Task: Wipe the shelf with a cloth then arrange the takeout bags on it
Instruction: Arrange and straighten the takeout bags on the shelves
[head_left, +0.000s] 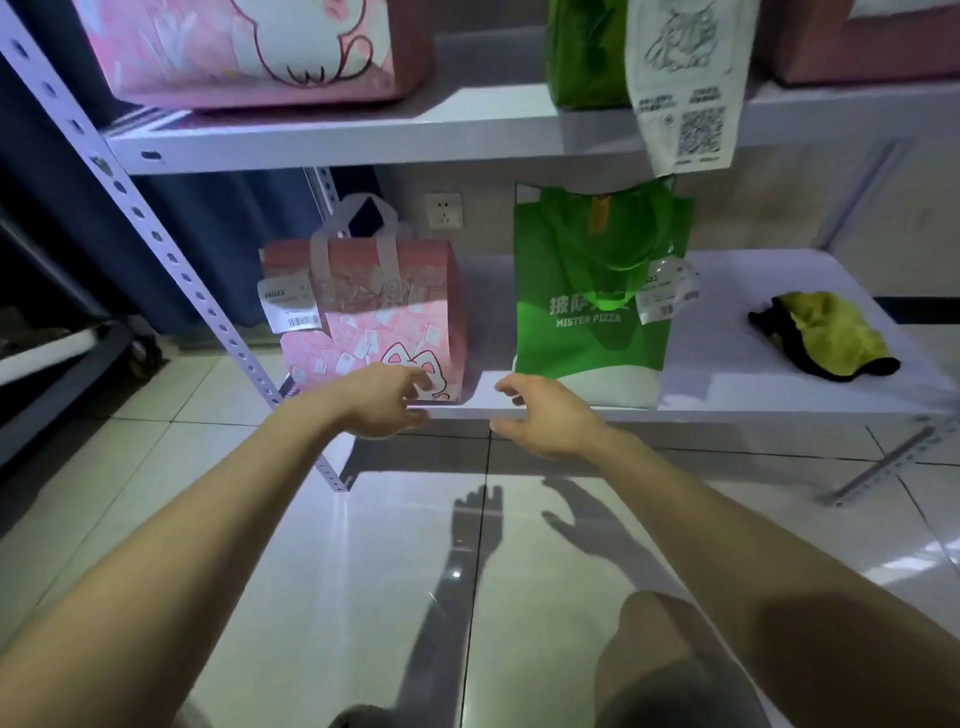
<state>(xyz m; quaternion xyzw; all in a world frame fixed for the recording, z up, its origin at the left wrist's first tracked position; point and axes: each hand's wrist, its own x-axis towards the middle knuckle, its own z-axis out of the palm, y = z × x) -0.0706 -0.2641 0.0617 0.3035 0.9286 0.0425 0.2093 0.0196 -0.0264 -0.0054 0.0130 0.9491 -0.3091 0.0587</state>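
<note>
- Head view, nearest first: two bare forearms reach forward over a glossy tiled floor (395, 545), where their shadows fall below the hands.
- Left hand (382, 402) is at the front edge of the lower shelf (727, 384), fingers loosely curled and slightly apart, clamped on nothing; its fingertips (423, 382) touch or nearly touch the lower front of the pink bag (374, 317), and I cannot tell which.
- Right hand (545, 415) hovers just beside the left one, palm down, fingers spread and empty; its fingertips (506, 387) lie over the shelf edge, just in front of the green bag (587, 291).
- Between the two sets of fingertips a bare strip of shelf shows.
- Pink bag stands upright just beyond the left fingers, handles up, with a white receipt label (291, 306) on its left side.
- Green bag, printed MISTER PIZZA, stands upright beyond the right fingers, apart from the pink one, with a label at its right edge.
- Well to the right of the right fingers, a crumpled yellow cloth (826, 332) with a dark edge lies on the same shelf.
- Farther back, between the bags, a wall socket (443, 210) sits on the wall.
- Above the fingers, the upper shelf (363, 140) carries another pink bag (249, 47), a green one, and a white bag (680, 83) overhanging its edge.
</note>
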